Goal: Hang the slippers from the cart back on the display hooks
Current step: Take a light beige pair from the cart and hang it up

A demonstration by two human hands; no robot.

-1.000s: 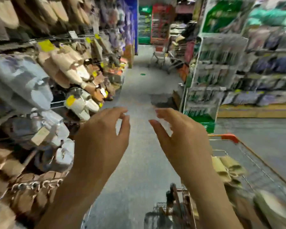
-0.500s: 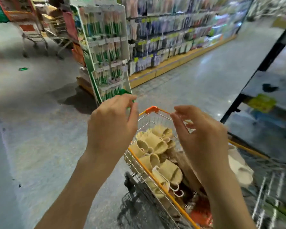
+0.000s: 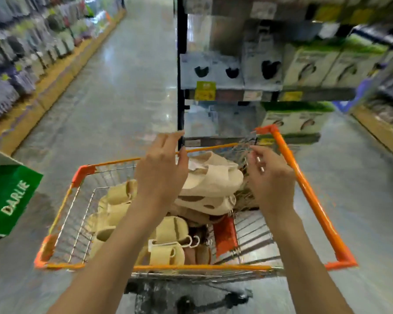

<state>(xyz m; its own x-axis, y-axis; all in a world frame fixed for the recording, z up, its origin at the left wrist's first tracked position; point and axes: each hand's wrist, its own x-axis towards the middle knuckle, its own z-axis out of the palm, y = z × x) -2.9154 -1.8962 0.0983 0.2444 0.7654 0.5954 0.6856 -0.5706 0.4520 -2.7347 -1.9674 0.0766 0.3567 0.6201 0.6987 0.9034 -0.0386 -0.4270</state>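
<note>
Grey glossy aisle floor (image 3: 127,91); hands (image 3: 161,175) released above slippers (image 3: 211,177) in cart (image 3: 309,191).

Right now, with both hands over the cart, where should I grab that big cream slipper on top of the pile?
Take the cream slipper across its wide upper strap, coming straight down from above with the left hand, which is nearest. It lies topmost in the cart, nothing covering it. Any hanger hook on it isn't visible, so the strap looks like the safest grip.

"DARLIE" in white on green sign (image 3: 8,198) (shelf tags unreadable).
</note>
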